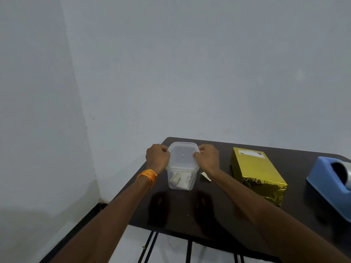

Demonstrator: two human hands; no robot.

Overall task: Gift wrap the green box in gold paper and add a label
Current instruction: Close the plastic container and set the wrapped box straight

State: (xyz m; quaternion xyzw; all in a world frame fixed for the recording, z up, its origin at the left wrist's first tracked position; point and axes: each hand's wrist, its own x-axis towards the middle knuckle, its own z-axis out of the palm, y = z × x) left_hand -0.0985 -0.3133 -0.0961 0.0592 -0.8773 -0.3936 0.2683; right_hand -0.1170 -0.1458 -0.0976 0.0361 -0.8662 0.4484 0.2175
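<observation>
At the far left corner of the table [224, 211], a clear plastic tub [181, 168] is gripped from both sides. The left hand [157, 158], above a wrist wound with orange thread [148, 177], is curled over the left edge of the lid [183, 154], fingers hooked on the rim. The right hand [207, 156] is clamped in the same way on the right edge. Slips of paper, probably spare labels, can be made out through the wall of the tub, though the plastic is too cloudy for certainty. The step in hand is judged to be the pressing shut of the lid, as tidying after the main work. It is best done with even downward pressure on both sides at once, the tub kept flat on the table so that it is not tipped; the corners should then be run round with the thumbs until the rim is seated all the way. Just to the right of the tub a small scrap of paper [206, 176] is seen, partly hidden by the right forearm. Further right, near the far edge, the box [258, 175] lies fully covered in gold paper, with a white label [251, 153] stuck at its far end. At the right edge a blue tape dispenser [330, 175] is cut off by the frame.
</observation>
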